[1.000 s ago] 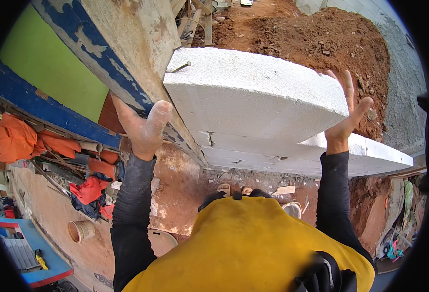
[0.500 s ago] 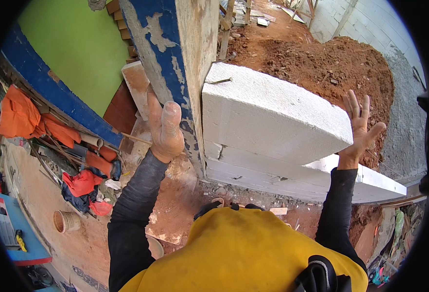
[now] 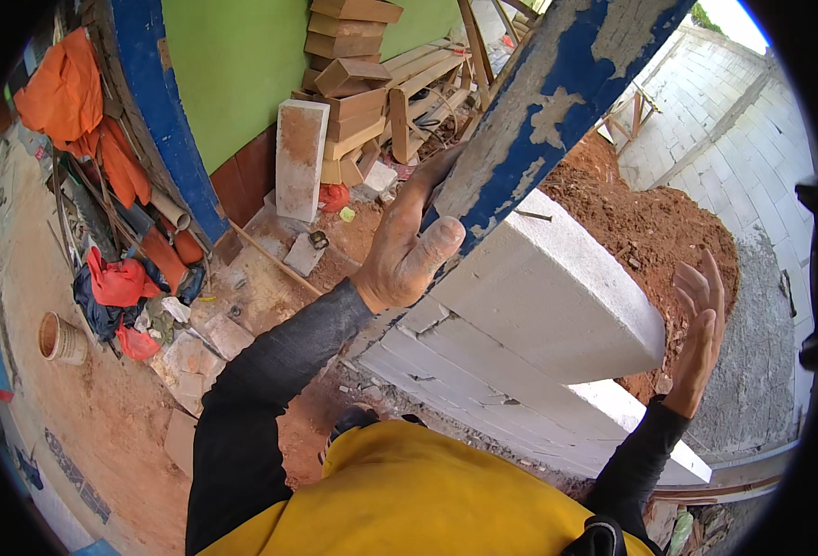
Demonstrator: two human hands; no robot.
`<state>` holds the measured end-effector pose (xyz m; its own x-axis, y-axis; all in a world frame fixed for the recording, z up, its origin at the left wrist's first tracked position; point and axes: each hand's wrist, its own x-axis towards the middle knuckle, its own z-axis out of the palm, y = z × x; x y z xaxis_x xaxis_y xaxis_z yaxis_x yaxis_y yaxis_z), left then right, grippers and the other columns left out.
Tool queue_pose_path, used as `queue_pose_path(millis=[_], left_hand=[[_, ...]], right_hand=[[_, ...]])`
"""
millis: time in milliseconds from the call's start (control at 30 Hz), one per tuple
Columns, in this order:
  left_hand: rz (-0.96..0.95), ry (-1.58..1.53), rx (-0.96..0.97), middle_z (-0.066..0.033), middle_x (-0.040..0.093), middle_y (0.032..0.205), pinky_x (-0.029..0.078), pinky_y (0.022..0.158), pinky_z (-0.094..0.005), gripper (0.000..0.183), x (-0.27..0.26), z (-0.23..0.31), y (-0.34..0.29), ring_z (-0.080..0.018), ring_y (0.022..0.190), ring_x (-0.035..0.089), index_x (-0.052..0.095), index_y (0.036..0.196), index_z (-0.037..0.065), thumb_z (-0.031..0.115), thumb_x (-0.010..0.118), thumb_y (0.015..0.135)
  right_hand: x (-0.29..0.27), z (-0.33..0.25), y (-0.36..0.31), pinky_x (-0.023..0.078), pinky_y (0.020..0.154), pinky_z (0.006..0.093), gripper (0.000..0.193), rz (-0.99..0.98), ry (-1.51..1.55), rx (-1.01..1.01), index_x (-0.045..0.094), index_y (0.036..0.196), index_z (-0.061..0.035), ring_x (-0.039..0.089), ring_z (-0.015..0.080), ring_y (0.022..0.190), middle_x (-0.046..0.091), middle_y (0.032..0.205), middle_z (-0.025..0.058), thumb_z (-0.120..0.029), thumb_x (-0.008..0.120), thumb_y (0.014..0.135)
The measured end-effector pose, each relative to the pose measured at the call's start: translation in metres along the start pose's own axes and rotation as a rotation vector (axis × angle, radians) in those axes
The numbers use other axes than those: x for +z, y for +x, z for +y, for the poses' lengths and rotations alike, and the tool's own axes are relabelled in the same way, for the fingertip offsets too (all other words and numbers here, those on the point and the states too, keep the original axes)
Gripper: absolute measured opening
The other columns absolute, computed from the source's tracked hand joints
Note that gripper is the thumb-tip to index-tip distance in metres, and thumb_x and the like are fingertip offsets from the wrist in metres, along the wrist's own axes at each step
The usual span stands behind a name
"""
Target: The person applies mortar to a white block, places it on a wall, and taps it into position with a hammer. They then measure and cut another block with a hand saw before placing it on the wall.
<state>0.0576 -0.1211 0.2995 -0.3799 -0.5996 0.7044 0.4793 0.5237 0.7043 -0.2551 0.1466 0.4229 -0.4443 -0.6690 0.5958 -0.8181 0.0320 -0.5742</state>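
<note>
My left hand (image 3: pixel 407 248) is against the near side of an upright post (image 3: pixel 520 139) with peeling blue paint, its thumb lifted and its fingers stretched out, their tips partly hidden along the post's edge. To the right of the post, a white block (image 3: pixel 566 296) lies on top of a low wall of similar white blocks (image 3: pixel 483 361). Just past the block's right end, my right hand (image 3: pixel 703 329) is raised with fingers extended and nothing in it. A nail (image 3: pixel 534 216) sticks out at the block's upper left corner.
Reddish soil (image 3: pixel 654 236) is heaped behind the wall, before a grey block wall (image 3: pixel 733 139). Stacked tan blocks (image 3: pixel 344 93) and a leaning white slab (image 3: pixel 299 157) stand by a green wall (image 3: pixel 233 74). A bucket (image 3: pixel 62 339) and orange cloths (image 3: pixel 61 88) are at left.
The view has turned, and stacked blocks beside the green wall now show. My left hand has come onto the post's edge; my right hand stays by the block's end, its fingers closer together.
</note>
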Motion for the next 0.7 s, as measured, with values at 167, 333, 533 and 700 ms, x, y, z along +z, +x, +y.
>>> queue_pose_path(millis=[167, 333, 533, 700], left_hand=[[0.101, -0.004, 0.032, -0.0261, 0.046, 0.151, 0.04, 0.122, -0.0463, 0.115, 0.004, -0.01, -0.005, -0.0347, 0.148, 0.045, 0.034, 0.162, -0.003, 0.084, 0.06, 0.09], [0.044, 0.121, -0.052, -0.0249, 0.059, 0.139, 0.05, 0.114, -0.0438, 0.104, -0.002, -0.015, -0.015, -0.0361, 0.135, 0.059, 0.047, 0.154, -0.003, 0.066, 0.084, 0.085], [0.02, 0.267, -0.106, -0.0235, 0.065, 0.13, 0.05, 0.113, -0.0464, 0.092, -0.013, -0.003, -0.026, -0.0351, 0.126, 0.066, 0.054, 0.147, -0.003, 0.062, 0.083, 0.089], [0.146, 0.804, 0.28, -0.021, 0.073, 0.119, 0.052, 0.111, -0.0476, 0.085, -0.008, -0.002, -0.03, -0.034, 0.112, 0.073, 0.053, 0.147, 0.0, 0.052, 0.086, 0.089]], right_hand=[[0.057, -0.074, 0.011, 0.052, 0.114, 0.0512, 0.131, -0.58, -0.581, -0.258, 0.042, 0.167, -0.0155, 0.068, 0.0371, 0.127, 0.068, 0.137, 0.0242, -0.071, 0.094, 0.06], [0.075, -0.077, 0.019, 0.062, 0.096, 0.053, 0.138, -0.656, -0.61, -0.2, 0.04, 0.168, -0.0268, 0.077, 0.0381, 0.101, 0.073, 0.124, 0.0193, -0.057, 0.102, 0.048], [0.069, -0.062, 0.017, 0.062, 0.097, 0.0539, 0.136, -0.632, -0.532, -0.23, 0.043, 0.167, -0.0269, 0.077, 0.0387, 0.103, 0.073, 0.125, 0.0205, -0.059, 0.101, 0.048], [0.071, -0.062, 0.016, 0.062, 0.097, 0.0526, 0.133, -0.605, -0.553, -0.291, 0.044, 0.166, -0.028, 0.077, 0.0394, 0.103, 0.073, 0.125, 0.0198, -0.058, 0.101, 0.05]])
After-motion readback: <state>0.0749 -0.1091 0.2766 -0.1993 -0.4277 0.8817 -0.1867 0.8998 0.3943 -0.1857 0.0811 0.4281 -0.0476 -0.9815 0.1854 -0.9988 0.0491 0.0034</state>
